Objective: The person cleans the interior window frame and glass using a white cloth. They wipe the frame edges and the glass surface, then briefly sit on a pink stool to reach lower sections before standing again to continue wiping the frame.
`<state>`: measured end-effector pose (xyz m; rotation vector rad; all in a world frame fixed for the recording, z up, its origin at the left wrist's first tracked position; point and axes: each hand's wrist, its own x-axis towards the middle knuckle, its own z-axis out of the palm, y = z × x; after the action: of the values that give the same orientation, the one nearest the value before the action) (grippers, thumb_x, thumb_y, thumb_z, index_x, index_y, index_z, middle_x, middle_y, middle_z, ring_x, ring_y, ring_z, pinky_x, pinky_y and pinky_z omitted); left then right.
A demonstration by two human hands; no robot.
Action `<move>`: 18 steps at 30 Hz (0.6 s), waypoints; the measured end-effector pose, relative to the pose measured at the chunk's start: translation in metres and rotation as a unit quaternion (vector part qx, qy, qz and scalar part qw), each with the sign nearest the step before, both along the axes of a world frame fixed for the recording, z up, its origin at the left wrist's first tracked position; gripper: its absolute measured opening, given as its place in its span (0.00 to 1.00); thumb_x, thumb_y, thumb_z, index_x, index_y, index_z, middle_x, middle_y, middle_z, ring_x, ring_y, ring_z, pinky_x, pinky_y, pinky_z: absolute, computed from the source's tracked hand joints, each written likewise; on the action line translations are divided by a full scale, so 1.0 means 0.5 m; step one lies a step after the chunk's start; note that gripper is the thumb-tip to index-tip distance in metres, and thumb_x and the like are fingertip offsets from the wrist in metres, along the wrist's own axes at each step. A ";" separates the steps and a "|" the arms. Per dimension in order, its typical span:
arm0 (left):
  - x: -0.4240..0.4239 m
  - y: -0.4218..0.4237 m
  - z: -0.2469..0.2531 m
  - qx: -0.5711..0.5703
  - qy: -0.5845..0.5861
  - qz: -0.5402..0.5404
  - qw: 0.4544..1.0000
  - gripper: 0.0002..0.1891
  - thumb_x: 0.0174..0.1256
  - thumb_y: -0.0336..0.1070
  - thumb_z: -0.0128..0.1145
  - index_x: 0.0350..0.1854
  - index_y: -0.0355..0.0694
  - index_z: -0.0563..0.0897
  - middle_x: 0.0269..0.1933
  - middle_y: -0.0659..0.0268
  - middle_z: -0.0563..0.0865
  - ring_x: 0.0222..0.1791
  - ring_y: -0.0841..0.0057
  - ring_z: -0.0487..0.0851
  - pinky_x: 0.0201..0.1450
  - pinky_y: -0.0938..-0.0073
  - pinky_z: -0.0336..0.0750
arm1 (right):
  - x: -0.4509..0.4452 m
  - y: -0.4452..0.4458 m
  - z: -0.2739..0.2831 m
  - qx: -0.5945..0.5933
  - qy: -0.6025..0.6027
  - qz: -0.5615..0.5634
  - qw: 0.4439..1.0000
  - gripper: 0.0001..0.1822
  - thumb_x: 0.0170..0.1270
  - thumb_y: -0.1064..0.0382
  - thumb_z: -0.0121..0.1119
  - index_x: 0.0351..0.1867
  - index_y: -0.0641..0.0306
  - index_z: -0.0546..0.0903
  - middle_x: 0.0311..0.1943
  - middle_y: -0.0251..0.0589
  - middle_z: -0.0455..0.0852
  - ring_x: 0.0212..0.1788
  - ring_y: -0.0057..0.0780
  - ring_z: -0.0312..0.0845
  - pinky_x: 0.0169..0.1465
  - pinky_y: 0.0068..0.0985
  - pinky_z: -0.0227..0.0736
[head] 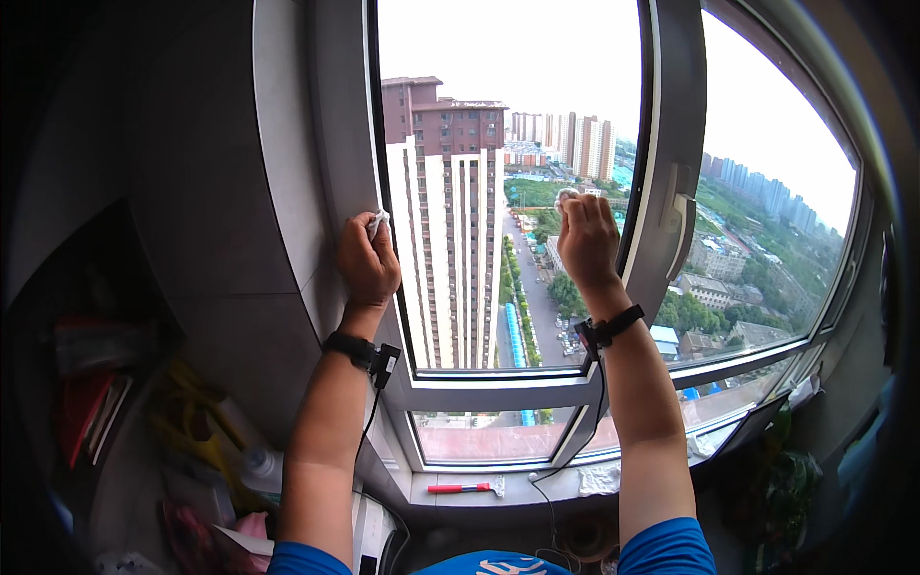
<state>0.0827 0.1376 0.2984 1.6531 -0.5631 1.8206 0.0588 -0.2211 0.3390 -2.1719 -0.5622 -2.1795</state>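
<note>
My left hand [368, 259] grips a small crumpled white wad [379, 218], paper or cloth, at the left frame [348, 144] of a tall window. Whether that wad touches the frame is not clear. In my right hand [591, 241] is another white wad [565, 197], held up at the window pane [575, 65] in its right half; contact with the glass cannot be made out. My fingers partly cover both wads. Each wrist wears a black band, the left one [350, 346] and the right one [622, 323], with a small device and cable attached.
A white window handle [683, 233] juts out right of my right hand. On the sill [521, 496] lie a red-handled scraper [460, 489] and crumpled white paper or cloth [600, 480]. A black cable [550, 474] crosses the sill. A bottle [262, 463] and clutter stand at lower left.
</note>
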 end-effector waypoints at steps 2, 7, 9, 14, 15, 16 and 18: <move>-0.008 -0.009 0.004 -0.024 0.015 0.010 1.000 0.10 0.88 0.36 0.59 0.57 0.32 0.83 0.45 0.52 0.91 0.41 0.58 0.92 0.45 0.62 0.86 | 0.010 -0.056 0.052 0.049 -0.040 -0.034 0.997 0.02 0.78 0.69 0.67 0.46 0.60 0.88 0.44 0.42 0.90 0.48 0.43 0.88 0.52 0.39 0.87; -0.033 -0.056 -0.030 -0.113 0.101 -0.039 0.988 0.12 0.91 0.37 0.56 0.57 0.32 0.83 0.46 0.56 0.91 0.42 0.69 0.90 0.47 0.66 0.85 | 0.012 -0.085 0.056 0.107 -0.027 0.014 0.994 0.01 0.78 0.70 0.66 0.47 0.62 0.86 0.42 0.45 0.87 0.47 0.46 0.89 0.51 0.41 0.87; -0.060 -0.078 -0.064 -0.116 0.114 -0.042 0.986 0.12 0.91 0.37 0.56 0.57 0.32 0.82 0.46 0.57 0.89 0.42 0.71 0.89 0.47 0.67 0.83 | -0.001 -0.059 -0.045 0.049 0.057 0.083 0.994 0.03 0.76 0.73 0.65 0.46 0.64 0.85 0.42 0.48 0.86 0.45 0.48 0.89 0.47 0.42 0.88; -0.152 -0.129 -0.226 -0.067 0.228 -0.051 0.970 0.10 0.86 0.36 0.63 0.55 0.34 0.83 0.39 0.53 0.91 0.39 0.60 0.92 0.44 0.61 0.85 | -0.144 -0.091 -0.369 -0.038 0.357 0.242 0.902 0.02 0.70 0.74 0.68 0.38 0.66 0.88 0.35 0.48 0.86 0.40 0.49 0.88 0.45 0.43 0.85; -0.177 -0.144 -0.266 -0.060 0.257 -0.042 0.964 0.10 0.85 0.36 0.65 0.55 0.34 0.83 0.39 0.52 0.92 0.40 0.59 0.94 0.45 0.61 0.86 | -0.186 -0.114 -0.412 -0.009 0.381 0.272 0.884 0.02 0.71 0.73 0.69 0.40 0.63 0.89 0.36 0.46 0.87 0.40 0.49 0.88 0.44 0.44 0.85; -0.200 -0.149 -0.314 -0.073 0.302 -0.051 0.949 0.10 0.84 0.36 0.66 0.55 0.34 0.84 0.41 0.51 0.93 0.41 0.58 0.95 0.46 0.61 0.87 | -0.219 -0.137 -0.450 0.033 0.420 0.300 0.856 0.02 0.73 0.71 0.69 0.42 0.61 0.90 0.38 0.45 0.89 0.41 0.50 0.90 0.44 0.43 0.86; -0.243 -0.158 -0.416 -0.094 0.392 -0.047 0.914 0.11 0.83 0.36 0.68 0.56 0.35 0.85 0.43 0.50 0.94 0.43 0.57 0.96 0.48 0.60 0.88 | -0.260 -0.198 -0.534 0.128 0.509 0.311 0.793 0.04 0.73 0.69 0.72 0.45 0.63 0.92 0.40 0.46 0.93 0.43 0.50 0.94 0.47 0.40 0.88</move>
<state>-0.0385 0.0584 0.0905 1.9779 -0.0988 0.9615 -0.0712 -0.3202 0.0721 -2.1436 -0.6714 -0.5557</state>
